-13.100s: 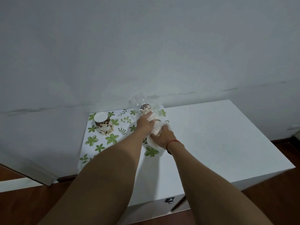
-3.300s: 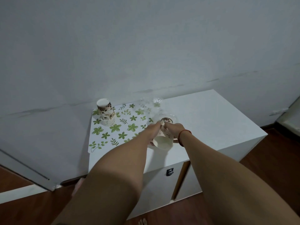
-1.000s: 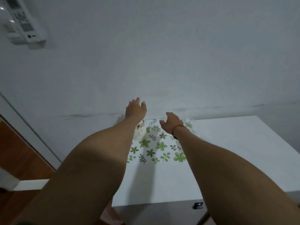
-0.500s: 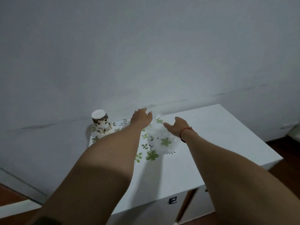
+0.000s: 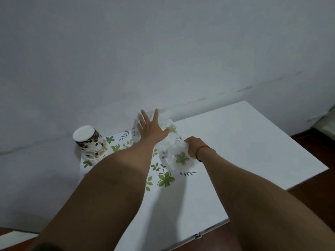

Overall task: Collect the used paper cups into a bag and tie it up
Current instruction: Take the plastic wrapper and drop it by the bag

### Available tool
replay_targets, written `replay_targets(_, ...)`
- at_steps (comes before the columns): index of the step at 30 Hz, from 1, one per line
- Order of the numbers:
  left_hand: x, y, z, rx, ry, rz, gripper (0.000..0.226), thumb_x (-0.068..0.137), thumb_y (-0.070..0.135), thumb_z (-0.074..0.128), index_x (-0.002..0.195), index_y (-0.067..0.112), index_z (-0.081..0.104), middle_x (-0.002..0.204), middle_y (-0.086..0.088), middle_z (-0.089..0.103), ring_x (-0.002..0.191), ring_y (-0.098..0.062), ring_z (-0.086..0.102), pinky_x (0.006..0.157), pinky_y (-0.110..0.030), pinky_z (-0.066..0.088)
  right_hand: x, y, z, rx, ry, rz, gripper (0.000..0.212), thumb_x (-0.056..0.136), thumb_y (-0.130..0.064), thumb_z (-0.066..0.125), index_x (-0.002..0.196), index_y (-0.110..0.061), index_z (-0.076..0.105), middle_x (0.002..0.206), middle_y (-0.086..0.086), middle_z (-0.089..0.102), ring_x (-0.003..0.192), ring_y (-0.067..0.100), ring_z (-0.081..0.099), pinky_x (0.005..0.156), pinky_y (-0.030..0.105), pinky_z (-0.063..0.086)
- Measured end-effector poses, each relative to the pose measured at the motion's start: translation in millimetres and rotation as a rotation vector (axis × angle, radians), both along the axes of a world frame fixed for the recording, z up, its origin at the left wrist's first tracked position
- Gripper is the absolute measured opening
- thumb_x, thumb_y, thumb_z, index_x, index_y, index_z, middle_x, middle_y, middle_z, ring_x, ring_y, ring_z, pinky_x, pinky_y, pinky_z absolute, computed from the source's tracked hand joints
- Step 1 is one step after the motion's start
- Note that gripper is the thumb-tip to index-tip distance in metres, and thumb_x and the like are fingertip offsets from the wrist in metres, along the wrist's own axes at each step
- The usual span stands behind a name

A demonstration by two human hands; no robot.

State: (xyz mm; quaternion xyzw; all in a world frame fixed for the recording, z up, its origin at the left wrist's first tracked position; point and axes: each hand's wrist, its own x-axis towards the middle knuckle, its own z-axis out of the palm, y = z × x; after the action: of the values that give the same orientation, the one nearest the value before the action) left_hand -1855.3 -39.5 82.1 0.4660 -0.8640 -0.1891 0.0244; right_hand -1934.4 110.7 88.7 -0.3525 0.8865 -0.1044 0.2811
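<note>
Your two bare arms reach forward from the bottom edge over a white cabinet (image 5: 244,151). Your right hand (image 5: 193,146), with a red cord (image 5: 202,148) at the wrist, is curled closed around a fold of the clear bag (image 5: 174,151). That bag lies crumpled on the cabinet top, partly over a mat (image 5: 163,178) printed with green leaves and flowers, and the pattern shows through the plastic. Whether any cups are inside the bag cannot be told.

Your left hand (image 5: 151,130) is a little farther out, flat and spread wide, fingers fanned, holding nothing. It lies over the far end of the bag, near the wall (image 5: 163,51); whether the palm presses the plastic or only hangs above it is unclear.

Well to the left, at the mat's far left corner, a stack of paper cups (image 5: 90,144) stands upside down, white base on top, sides printed with brown coffee beans. It leans slightly and sits apart from both hands and from the bag.

Beyond everything rises the plain pale wall. Dark wooden floor (image 5: 311,192) shows at the right.
</note>
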Motion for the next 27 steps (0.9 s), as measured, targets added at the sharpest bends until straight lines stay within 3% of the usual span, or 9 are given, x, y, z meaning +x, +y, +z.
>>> replay_targets(2,-1.4,-4.7,-2.9,0.019,-0.054,0.004,0.11,0.076,0.064,0.063,0.153,0.036,-0.011,0.16,-0.014,-0.023,0.149,-0.031,-0.021,0.118,-0.055,-0.007,-3.3,-3.2,-4.1,0.005,0.026,-0.025,0.042,0.088,0.0,0.046,0.127,-0.009,0.058,0.127,0.017,0.059,0.119,0.035,0.056,0.103,0.043,0.046)
replay_targets(4,-1.9,-5.5,-4.8,0.12,-0.134,0.039,0.114,0.074,0.063,0.067,0.153,0.034,-0.01,0.163,-0.014,-0.001,0.151,-0.034,-0.001,0.117,-0.058,0.005,-4.0,-5.4,-8.2,-0.008,0.047,-0.067,0.041,0.089,-0.001,0.044,0.127,-0.009,0.058,0.128,0.016,0.058,0.119,0.034,0.056,0.103,0.042,0.046)
replay_targets(7,-1.6,-3.1,-8.6,0.196,-0.196,0.044,0.092,0.081,0.049,0.065,0.153,0.023,0.014,0.151,-0.012,0.036,0.136,-0.034,0.039,0.109,-0.046,0.038,-1.2,-7.0,-13.7,-0.055,0.09,-0.216,0.041,0.091,-0.007,0.044,0.132,-0.013,0.049,0.133,0.013,0.05,0.123,0.033,0.05,0.102,0.039,0.043)
replay_targets(10,-0.2,6.1,-8.5,0.18,-0.169,0.061,0.063,0.088,0.036,0.059,0.142,0.01,0.037,0.138,-0.012,0.048,0.123,-0.032,0.053,0.097,-0.04,0.05,2.6,-5.8,-17.9,-0.07,0.063,-0.41,0.049,0.092,-0.015,0.048,0.138,-0.01,0.033,0.136,0.015,0.044,0.123,0.036,0.049,0.097,0.039,0.042)
replay_targets(13,-0.1,19.3,-5.9,0.388,-0.03,0.188,0.038,0.091,0.021,0.054,0.124,0.001,0.05,0.113,-0.016,0.06,0.086,-0.036,0.071,0.065,-0.036,0.059,5.0,-4.8,-17.8,-0.181,-0.14,-0.583,0.049,0.093,-0.012,0.048,0.138,-0.006,0.03,0.138,0.018,0.042,0.124,0.037,0.049,0.098,0.04,0.042)
replay_targets(16,2.2,30.2,5.0,0.599,0.116,0.255,0.028,0.091,0.014,0.053,0.113,-0.004,0.053,0.094,-0.019,0.064,0.06,-0.035,0.069,0.04,-0.032,0.054,8.7,-2.2,-9.4,-0.407,-0.249,-0.637,0.037,0.093,-0.005,0.039,0.13,-0.005,0.035,0.132,0.021,0.047,0.117,0.038,0.053,0.097,0.044,0.046)
replay_targets(19,5.7,32.0,25.8,0.674,0.257,0.241,0.04,0.09,0.011,0.051,0.127,-0.002,0.048,0.11,-0.021,0.062,0.067,-0.036,0.069,0.053,-0.038,0.061,12.8,3.2,11.2,-0.561,-0.198,-0.604,0.035,0.092,-0.001,0.034,0.125,-0.008,0.041,0.126,0.019,0.049,0.109,0.037,0.054,0.092,0.045,0.048)
replay_targets(21,12.0,34.6,45.9,0.666,0.309,0.208,0.046,0.091,0.017,0.048,0.134,0.001,0.044,0.116,-0.02,0.059,0.063,-0.034,0.069,0.052,-0.034,0.06,17.1,7.7,30.2,-0.628,-0.181,-0.578,0.039,0.091,0.0,0.033,0.128,-0.008,0.041,0.128,0.019,0.047,0.11,0.036,0.053,0.094,0.044,0.047)
replay_targets(27,42.7,54.2,116.2,0.487,0.436,0.123,0.06,0.091,0.039,0.029,0.139,0.003,0.037,0.116,-0.017,0.055,0.064,-0.036,0.071,0.071,-0.04,0.062,40.1,23.6,93.6,-0.782,-0.144,-0.515,0.045,0.092,0.003,0.035,0.135,-0.006,0.035,0.135,0.019,0.044,0.118,0.034,0.051,0.1,0.039,0.044)
